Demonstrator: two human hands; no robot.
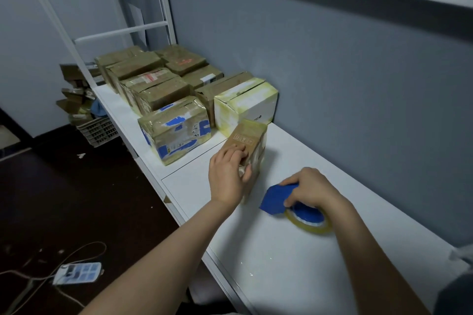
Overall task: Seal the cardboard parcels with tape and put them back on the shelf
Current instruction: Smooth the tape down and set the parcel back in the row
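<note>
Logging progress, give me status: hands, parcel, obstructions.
Left hand grips small brown cardboard parcel on white table. Right hand holds blue tape dispenser with yellowish roll. Nothing between them.

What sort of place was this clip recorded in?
Likely a small parcel storage or packing room: rows of taped cardboard parcels on a white shelf, and a tape dispenser gripped by the right hand.

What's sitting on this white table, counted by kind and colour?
brown parcels: 9, one gripped by the left hand
white parcels: 1
tape dispensers: 1, gripped by the right hand
total: 11
</note>
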